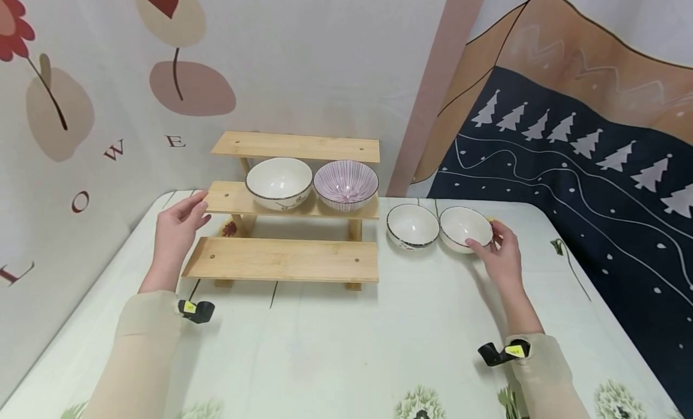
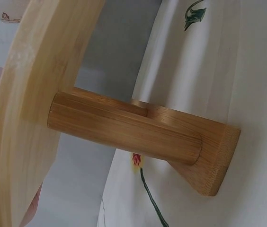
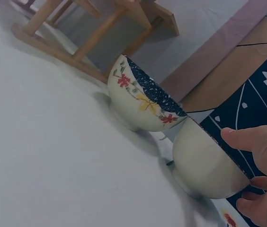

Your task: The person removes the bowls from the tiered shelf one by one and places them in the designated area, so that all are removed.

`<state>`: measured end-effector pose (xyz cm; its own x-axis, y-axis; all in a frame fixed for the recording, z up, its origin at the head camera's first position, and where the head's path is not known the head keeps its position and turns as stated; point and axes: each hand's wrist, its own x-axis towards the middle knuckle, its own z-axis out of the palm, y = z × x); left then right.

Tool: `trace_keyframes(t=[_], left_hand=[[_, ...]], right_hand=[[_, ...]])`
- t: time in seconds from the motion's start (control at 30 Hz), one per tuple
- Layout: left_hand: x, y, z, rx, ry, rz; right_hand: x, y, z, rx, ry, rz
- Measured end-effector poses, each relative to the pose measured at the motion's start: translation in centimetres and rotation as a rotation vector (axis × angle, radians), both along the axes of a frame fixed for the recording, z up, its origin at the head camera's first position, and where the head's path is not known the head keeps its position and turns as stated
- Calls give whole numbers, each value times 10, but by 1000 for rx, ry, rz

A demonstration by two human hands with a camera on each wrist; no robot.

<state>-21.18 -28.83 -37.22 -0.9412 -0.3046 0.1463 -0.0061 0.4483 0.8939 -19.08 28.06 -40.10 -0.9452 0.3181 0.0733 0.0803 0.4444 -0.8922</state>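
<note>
My right hand holds a white bowl by its right side, the thumb at the rim and the other fingers round the outside. In the right wrist view this bowl shows a plain cream outside and appears to stand on the table. A second white bowl is close against its left side; red and yellow flowers decorate its outside. At the left, my left hand grips the left end of the wooden rack's middle shelf. The plank partly hides the fingers in the left wrist view.
The three-tier rack carries a white bowl and a purple-striped bowl side by side on its middle shelf. Its top shelf and bottom shelf are bare planks. A pale floral cloth covers the table; printed curtains hang behind.
</note>
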Motion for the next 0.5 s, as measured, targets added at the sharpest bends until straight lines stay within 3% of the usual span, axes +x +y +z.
trace_keyframes(t=[0.5], left_hand=[[0, -1, -1, 0, 6, -8]], right_hand=[[2, -1, 24, 50, 38, -5]])
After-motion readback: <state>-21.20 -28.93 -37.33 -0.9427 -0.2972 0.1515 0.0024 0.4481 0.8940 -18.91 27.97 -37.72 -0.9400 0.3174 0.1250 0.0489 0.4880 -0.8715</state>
